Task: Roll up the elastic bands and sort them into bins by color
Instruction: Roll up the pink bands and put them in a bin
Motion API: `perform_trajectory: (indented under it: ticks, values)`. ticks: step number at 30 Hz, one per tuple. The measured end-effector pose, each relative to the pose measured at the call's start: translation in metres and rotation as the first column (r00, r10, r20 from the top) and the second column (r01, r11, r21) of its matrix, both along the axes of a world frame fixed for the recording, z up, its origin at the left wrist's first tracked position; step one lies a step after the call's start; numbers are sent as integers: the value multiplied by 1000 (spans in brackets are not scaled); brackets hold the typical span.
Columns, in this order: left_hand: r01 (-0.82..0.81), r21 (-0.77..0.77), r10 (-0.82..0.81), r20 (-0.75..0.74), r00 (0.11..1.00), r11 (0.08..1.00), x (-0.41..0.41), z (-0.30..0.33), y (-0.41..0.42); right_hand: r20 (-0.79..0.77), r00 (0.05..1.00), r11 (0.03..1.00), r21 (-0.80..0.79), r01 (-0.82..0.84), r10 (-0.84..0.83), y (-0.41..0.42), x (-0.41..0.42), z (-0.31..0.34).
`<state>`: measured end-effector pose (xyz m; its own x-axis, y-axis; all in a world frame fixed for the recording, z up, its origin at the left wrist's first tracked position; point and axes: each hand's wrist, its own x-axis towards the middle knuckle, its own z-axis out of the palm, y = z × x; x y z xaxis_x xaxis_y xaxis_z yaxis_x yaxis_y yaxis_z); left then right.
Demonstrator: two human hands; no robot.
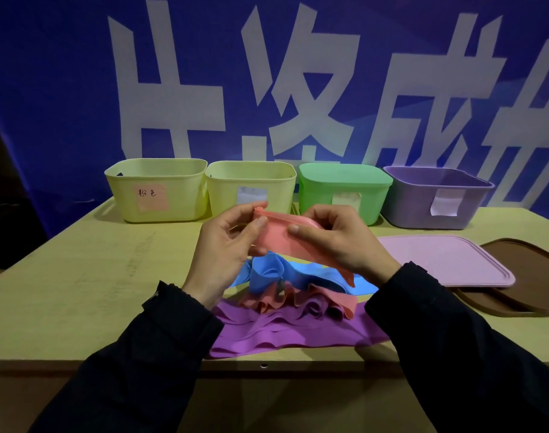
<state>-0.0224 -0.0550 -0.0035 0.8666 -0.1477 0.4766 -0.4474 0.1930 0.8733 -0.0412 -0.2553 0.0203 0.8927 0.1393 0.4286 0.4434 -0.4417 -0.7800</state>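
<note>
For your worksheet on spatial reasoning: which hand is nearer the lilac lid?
Right. The right hand is just left of the lilac lid; the left hand is farther left.

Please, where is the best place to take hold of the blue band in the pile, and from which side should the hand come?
Probably pinch the blue band at its upright looped fold, coming from above. That fold stands up above the pink band and purple band, while its flat parts run under the pink one. Both hands are busy now.

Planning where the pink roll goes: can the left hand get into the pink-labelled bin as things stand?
Probably yes. The pink-labelled bin stands open, no lid, far left in the row, with bare table before it. But the left hand and right hand both hold the pink band.
</note>
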Motion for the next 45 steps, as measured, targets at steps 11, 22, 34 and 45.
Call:
perform_trajectory:
  ticks: [11, 22, 34, 45]
  values:
    - [1, -2, -1, -14, 1000, 1000, 0, -1, 2, -43, 998, 998, 39, -47, 49, 2, -6, -1]
    - [-27, 28, 24, 91, 996, 999, -2, -2, 1, 11, 1000, 1000, -8, 24, -23, 4, -2, -6]
    - [32, 17, -33, 46, 998, 999, 0, -9, -1, 29, 999, 1000, 13, 26, -27, 9, -2, -9]
    - [-81, 46, 80, 24, 997, 996, 8, -11, 7, -146, 987, 993, 105, -49, 64, -6, 0, -7]
